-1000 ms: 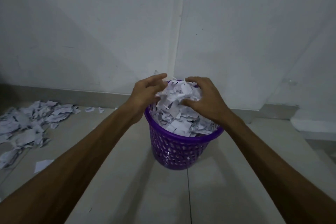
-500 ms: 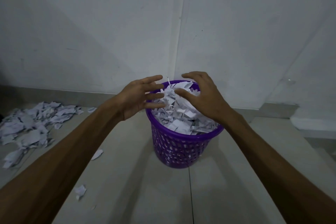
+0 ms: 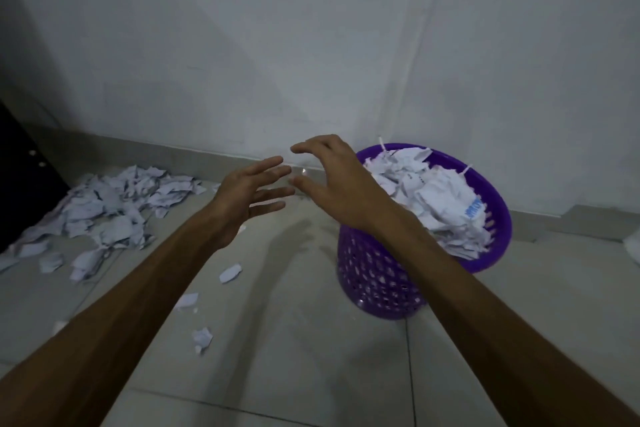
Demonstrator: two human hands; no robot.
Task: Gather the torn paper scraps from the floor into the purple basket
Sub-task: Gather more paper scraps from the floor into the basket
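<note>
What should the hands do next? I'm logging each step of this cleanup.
Probably swing both hands left and down to the big scrap pile by the wall. The left hand and right hand are open and hold nothing beside the heaped purple basket, while that pile and a few loose scraps lie on the floor.

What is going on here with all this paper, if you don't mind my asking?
A person is picking torn paper scraps off the floor and putting them in a purple basket, which is heaped to the rim. Both hands are empty and open: the left hand and right hand hover to the left of the basket. A big pile lies by the wall at left, and a few loose scraps sit on the tiles between it and the basket.
</note>
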